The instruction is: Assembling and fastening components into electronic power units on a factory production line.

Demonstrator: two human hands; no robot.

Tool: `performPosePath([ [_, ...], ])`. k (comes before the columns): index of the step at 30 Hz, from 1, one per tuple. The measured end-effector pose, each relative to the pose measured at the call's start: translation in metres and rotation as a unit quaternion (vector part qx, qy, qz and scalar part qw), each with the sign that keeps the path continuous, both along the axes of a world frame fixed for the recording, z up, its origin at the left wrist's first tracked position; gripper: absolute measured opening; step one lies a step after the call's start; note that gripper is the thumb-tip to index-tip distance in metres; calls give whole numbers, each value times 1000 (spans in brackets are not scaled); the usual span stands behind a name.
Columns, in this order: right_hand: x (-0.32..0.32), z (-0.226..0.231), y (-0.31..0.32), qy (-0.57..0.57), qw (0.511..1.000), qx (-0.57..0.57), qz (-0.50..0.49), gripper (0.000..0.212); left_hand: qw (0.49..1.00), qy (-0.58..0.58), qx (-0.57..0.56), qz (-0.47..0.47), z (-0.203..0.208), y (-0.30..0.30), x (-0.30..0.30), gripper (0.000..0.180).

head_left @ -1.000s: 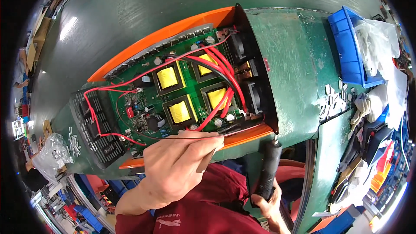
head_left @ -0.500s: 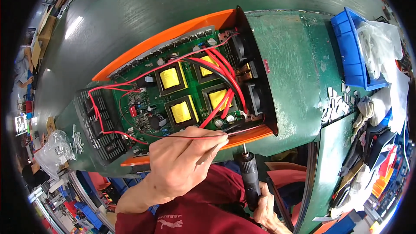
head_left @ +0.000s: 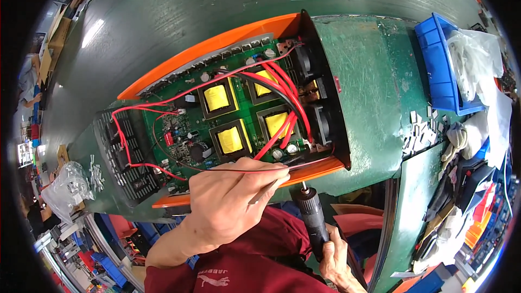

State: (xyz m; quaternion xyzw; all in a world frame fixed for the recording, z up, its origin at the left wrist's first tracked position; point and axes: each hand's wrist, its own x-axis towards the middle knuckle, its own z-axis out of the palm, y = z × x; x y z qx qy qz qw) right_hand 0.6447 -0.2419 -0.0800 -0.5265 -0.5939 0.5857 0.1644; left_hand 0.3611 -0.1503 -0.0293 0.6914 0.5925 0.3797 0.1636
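An open orange-and-black housing [head_left: 217, 38] lies on the green bench, holding a green circuit board [head_left: 247, 114] with yellow-wrapped transformers [head_left: 229, 140] and thick red and black wires [head_left: 290, 95]. My left hand [head_left: 228, 195] is over the housing's near side, thumb and fingers closed on a slim metal tool [head_left: 265, 191] that looks like tweezers. A thin dark red wire runs across its fingertips. My right hand [head_left: 334, 258] grips a black electric screwdriver [head_left: 312, 217] from below. Its bit points up to the near orange wall [head_left: 315, 172]; I cannot tell what it touches.
At the right a blue bin [head_left: 437, 65] holds clear plastic bags, with small pale pieces [head_left: 423, 130] scattered beside it. Gloves and tools [head_left: 461, 179] pile up farther right. A crumpled clear bag [head_left: 68, 190] lies at the left. The bench edge runs below the housing.
The housing has shifted slightly to the right, and my left hand with it. The screwdriver has moved a little to the left and tilts more.
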Motion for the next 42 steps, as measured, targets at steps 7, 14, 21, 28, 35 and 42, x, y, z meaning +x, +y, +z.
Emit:
performPosePath([
  [7,6,10,8,35,991,-123,-24,70,1000,-5,-14,-26,3,2,-3,20],
  [14,9,6,-2,21,997,-73,-3,63,999,-1,9,-31,-3,3,-4,28],
  [21,6,3,1,20,999,-35,10,62,1000,-1,11,-25,-1,3,-2,25],
  [28,-4,12,10,3,995,-96,-26,72,999,14,12,-30,-3,4,-4,27],
  [35,-2,5,15,212,923,-317,-45,85,999,26,17,-24,3,2,-13,29],
  [42,23,0,-10,262,899,-336,-104,49,994,17,91,-60,-11,9,9,12],
])
